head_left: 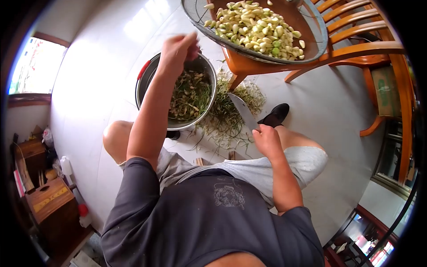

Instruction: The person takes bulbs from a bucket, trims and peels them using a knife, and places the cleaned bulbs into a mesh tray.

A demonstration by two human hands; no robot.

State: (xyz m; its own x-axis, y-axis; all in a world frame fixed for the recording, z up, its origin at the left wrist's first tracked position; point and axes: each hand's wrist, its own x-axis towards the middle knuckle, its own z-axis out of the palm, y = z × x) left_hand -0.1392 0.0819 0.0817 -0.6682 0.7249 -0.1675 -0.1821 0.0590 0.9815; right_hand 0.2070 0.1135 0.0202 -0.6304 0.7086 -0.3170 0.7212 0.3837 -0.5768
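Note:
My left hand (178, 50) is raised over the back of a metal pot (212, 89), its fingers pressed together; whatever they hold, if anything, is too blurred to make out. Inside the pot lie green and pale stalks with cloves or bulbs (191, 95). My right hand (267, 140) is closed round the handle of a knife (243, 109), whose broad blade points up and left, over the edge of the trimmings. A heap of stringy green and white trimmings (227, 115) lies on the floor beside the pot. Pale peeled cloves (258, 29) fill part of a round mesh sieve (319, 42).
The sieve rests on a wooden chair (249, 66) at the upper right. Another wooden chair (373, 60) stands behind it. Near the knife is my dark shoe (278, 113). A wooden box (51, 202) and bottles are at the left; a cardboard box (386, 91) is at the right.

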